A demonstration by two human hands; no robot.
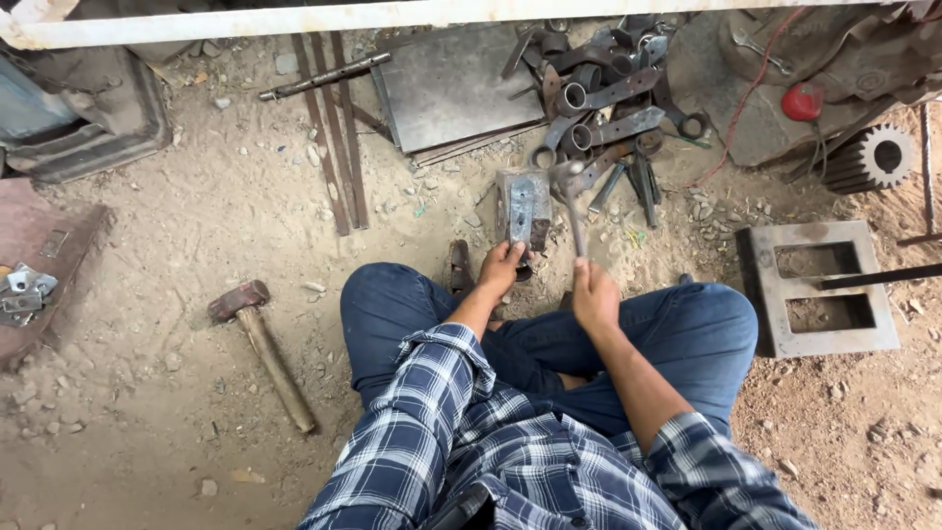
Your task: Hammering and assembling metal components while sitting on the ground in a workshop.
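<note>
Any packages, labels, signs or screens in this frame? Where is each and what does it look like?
None in view: no package, label, sign or screen.
The dirt ground holds only bare metal parts and tools; the left hand steadies a metal block, the right hand grips a hammer.

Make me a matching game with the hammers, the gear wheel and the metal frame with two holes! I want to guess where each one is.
Things:
1. small hammer
2. big wooden-handled hammer
3. toothed gear wheel
4. grey frame with two openings

Places:
A. lying alone on the dirt, by the person's left knee
B. top right, by the red cable
C. held in the right hand
D. flat on the ground, by the right knee

Pairs: 1-C, 2-A, 3-B, 4-D
</note>
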